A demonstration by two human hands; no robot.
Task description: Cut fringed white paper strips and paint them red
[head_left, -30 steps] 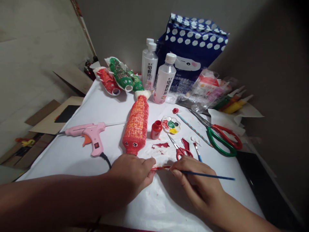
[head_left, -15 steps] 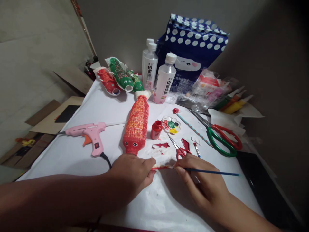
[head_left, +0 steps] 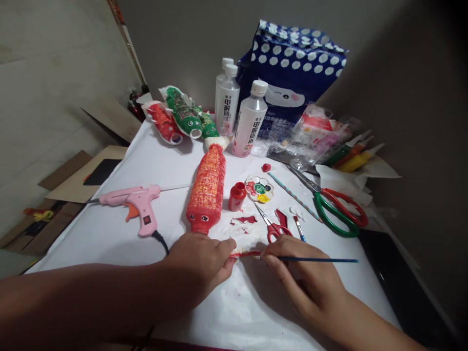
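Since half a second ago the right hand (head_left: 307,282) has shifted slightly, and the blue paintbrush (head_left: 314,260) it pinches now lies a little flatter, its far end pulled in from the right; the left hand has not moved.

The worktop (head_left: 109,243) is covered in white paper. At its back stands a blue polka-dot bag (head_left: 296,73), with three white-capped drink bottles (head_left: 248,122) in front of it. A red-orange painted bottle fish (head_left: 206,190) lies lengthwise in the middle, its eyed end just beyond the left hand (head_left: 201,265). A pink glue gun (head_left: 135,202) lies to the left, large red-and-green scissors (head_left: 336,204) to the right.

The left hand is closed, its fingertips pressing down one end of a small red-painted strip (head_left: 244,253) on the paper. The right hand holds the paintbrush between thumb and fingers, bristle end touching the strip's other end. The strip lies directly between the two hands, near the worktop's front edge.

Just beyond it are small red scissors (head_left: 274,228), a red paint jar (head_left: 237,196) and a small flower-shaped palette (head_left: 259,189).
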